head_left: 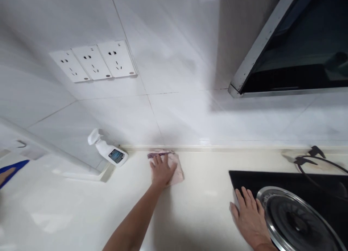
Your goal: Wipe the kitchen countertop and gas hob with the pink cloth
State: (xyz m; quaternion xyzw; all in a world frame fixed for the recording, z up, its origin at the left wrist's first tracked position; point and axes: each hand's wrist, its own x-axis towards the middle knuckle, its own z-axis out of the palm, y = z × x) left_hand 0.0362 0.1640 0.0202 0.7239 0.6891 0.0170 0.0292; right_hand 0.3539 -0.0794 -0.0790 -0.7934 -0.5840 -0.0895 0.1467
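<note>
My left hand [161, 170] lies flat, fingers spread, on a pale pink cloth [177, 171] pressed against the cream countertop [201, 207] close to the tiled back wall. My right hand [250, 216] rests open, palm down, on the left corner of the black glass cooktop [239, 180], beside a round steel burner ring [296, 218]. It holds nothing.
A white spray bottle [108, 151] leans at the wall to the left of the cloth. Three white wall sockets [94, 61] sit above. A black range hood [296, 48] hangs at the upper right. A black pan support [312, 158] lies behind the cooktop. A blue object [13, 171] shows at the left edge.
</note>
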